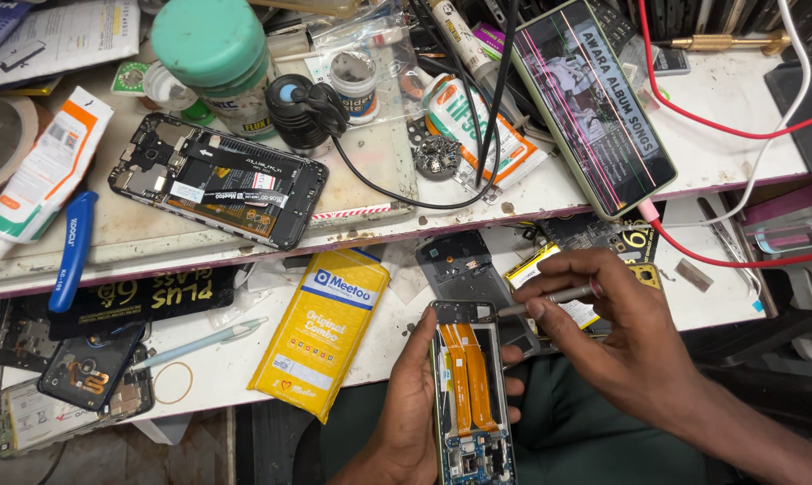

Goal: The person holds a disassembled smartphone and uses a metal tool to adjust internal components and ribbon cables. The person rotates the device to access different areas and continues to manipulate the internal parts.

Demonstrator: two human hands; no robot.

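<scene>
My left hand (406, 413) grips an opened phone (469, 386) upright by its edges; two orange flex cables run down its frame to a blue circuit board at the bottom. My right hand (621, 332) pinches a thin metal tool (549, 297) whose tip rests at the phone's top right corner. Just behind the phone lies a dark grey back cover (460, 265).
A yellow packet (325, 332) lies left of the phone. Another opened phone (217, 180) sits on the raised shelf. A cracked, lit phone (594, 103) leans at the right with a red cable (720, 126). Glue tubes, jars, black wires and spare parts crowd the bench.
</scene>
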